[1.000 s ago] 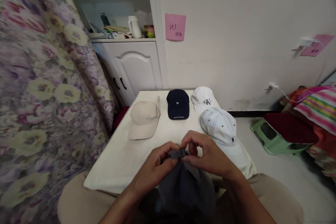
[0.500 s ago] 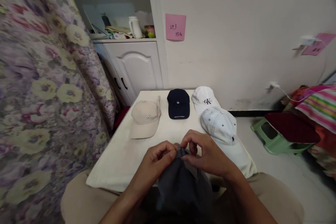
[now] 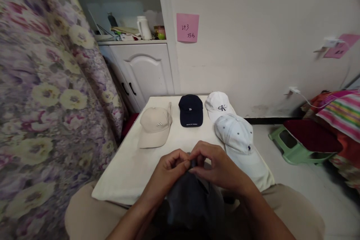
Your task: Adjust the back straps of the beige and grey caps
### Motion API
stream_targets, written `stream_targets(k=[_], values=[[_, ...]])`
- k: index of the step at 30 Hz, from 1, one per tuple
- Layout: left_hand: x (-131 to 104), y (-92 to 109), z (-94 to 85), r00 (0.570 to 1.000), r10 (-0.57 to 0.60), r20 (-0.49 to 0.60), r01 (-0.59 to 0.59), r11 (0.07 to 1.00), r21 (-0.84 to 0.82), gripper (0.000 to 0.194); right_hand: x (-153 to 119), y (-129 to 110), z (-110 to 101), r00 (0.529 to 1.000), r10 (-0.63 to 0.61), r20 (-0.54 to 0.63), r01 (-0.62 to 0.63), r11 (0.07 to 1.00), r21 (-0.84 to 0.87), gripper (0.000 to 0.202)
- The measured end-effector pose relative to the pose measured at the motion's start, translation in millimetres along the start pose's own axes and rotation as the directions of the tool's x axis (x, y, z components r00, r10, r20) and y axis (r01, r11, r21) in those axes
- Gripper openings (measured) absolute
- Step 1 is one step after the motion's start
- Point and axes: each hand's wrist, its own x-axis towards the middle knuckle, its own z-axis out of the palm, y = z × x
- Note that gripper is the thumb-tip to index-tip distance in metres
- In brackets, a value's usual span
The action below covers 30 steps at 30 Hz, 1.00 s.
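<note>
A dark grey cap [image 3: 191, 198] hangs from both hands over my lap at the table's near edge. My left hand [image 3: 171, 168] pinches its strap from the left, and my right hand [image 3: 212, 163] pinches the same strap from the right. The fingertips almost meet, so most of the strap is hidden. Beyond the hands lie a beige cap [image 3: 153, 125] with a raised strap end, a navy cap [image 3: 191, 110], a white cap [image 3: 216, 103] with dark letters, and a pale blue cap [image 3: 234, 133] partly overlapping the white one.
The caps rest on a small table with a cream cloth [image 3: 120, 176]. A floral curtain [image 3: 42, 101] hangs at the left, near a white cabinet [image 3: 146, 67]. On the right stands a green stool [image 3: 295, 153] with a dark red top. A pink note [image 3: 187, 28] is on the wall.
My right hand has shifted slightly left along the strap, bringing its fingertips closer to my left hand's. The other caps have stayed put.
</note>
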Motion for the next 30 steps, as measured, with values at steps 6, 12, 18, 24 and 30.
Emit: stream_targets(k=[6,12,18,24,30], values=[[-1,3,-7.1,0.999,-0.040,-0.023,0.039,0.999,-0.022,0.027,1,6,1,0.997,0.040,-0.060,-0.037,0.998,0.055,0.021],[1,-2,-7.4,1.000,-0.004,-0.015,0.004,0.999,-0.035,0.027,0,7,2,0.999,-0.017,-0.034,0.017,1.000,0.008,0.027],[1,-4,-4.5,0.999,-0.020,-0.040,0.017,0.998,-0.065,0.028,2,10,3,0.999,-0.031,-0.032,0.031,0.999,0.026,0.027],[1,-3,-8.1,0.997,-0.062,-0.055,0.057,0.995,-0.086,0.027,2,12,1,0.998,-0.044,-0.052,0.046,0.999,0.024,0.029],[3,-3,-5.7,0.996,-0.037,-0.080,0.029,0.994,-0.102,0.025,1,14,3,0.998,-0.049,-0.050,0.050,0.998,0.028,0.026]])
